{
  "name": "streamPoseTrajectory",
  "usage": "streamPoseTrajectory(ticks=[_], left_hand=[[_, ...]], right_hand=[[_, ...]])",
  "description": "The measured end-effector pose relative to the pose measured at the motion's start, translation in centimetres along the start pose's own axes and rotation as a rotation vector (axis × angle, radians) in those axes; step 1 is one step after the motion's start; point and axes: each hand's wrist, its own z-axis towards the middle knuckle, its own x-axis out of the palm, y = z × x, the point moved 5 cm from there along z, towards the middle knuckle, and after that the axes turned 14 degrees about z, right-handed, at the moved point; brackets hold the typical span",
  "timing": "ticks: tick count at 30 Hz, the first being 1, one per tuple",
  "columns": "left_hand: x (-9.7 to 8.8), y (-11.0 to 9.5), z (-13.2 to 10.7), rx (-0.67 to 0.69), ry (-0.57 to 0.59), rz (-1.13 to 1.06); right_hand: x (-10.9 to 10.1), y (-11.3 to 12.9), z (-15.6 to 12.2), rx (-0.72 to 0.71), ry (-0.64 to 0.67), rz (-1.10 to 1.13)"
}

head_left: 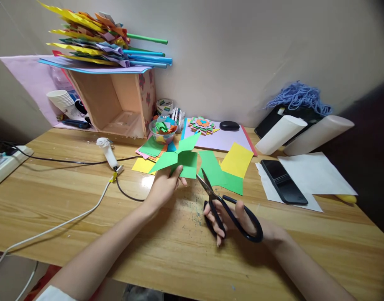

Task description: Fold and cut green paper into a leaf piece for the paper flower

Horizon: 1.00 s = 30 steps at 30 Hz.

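Note:
My left hand (169, 184) pinches a sheet of green paper (185, 162) that is cut and folded into several flaps, held above the table. My right hand (228, 217) has its fingers through the black handles of a pair of scissors (214, 196). The blades are slightly apart, and their tips point at the lower right edge of the green paper. Whether they touch it, I cannot tell. Just beyond the scissors lie a green paper piece (215, 171) and a yellow paper sheet (237, 159).
Behind my hands stand a bowl of paper scraps (163, 136) and a layered paper flower (202, 124). A glue gun (107, 152) with its cable is at left, near an open box (116, 100). To the right are a phone (283, 182), white paper (317, 173) and rolls (281, 133).

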Motion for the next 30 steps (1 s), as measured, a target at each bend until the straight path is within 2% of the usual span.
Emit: streamPoseTrajectory(ticks=[6,10,23,30], left_hand=[[0.2,-0.3,0.0,0.025,0.014,-0.014],[0.8,-0.3,-0.4,0.037,0.049,-0.044],[1.4,-0.8,-0.7,0.018,0.121,-0.056],[1.4,-0.7,-0.6,0.010,0.132,-0.077]], right_hand=[[0.8,-0.4,-0.5,0.049,0.006,-0.111],[0.5,-0.6,-0.3,0.018,-0.002,-0.148],[0.2,-0.5,-0.1,0.011,0.010,-0.121],[0.0,-0.8,-0.3,0.032,-0.048,-0.155]])
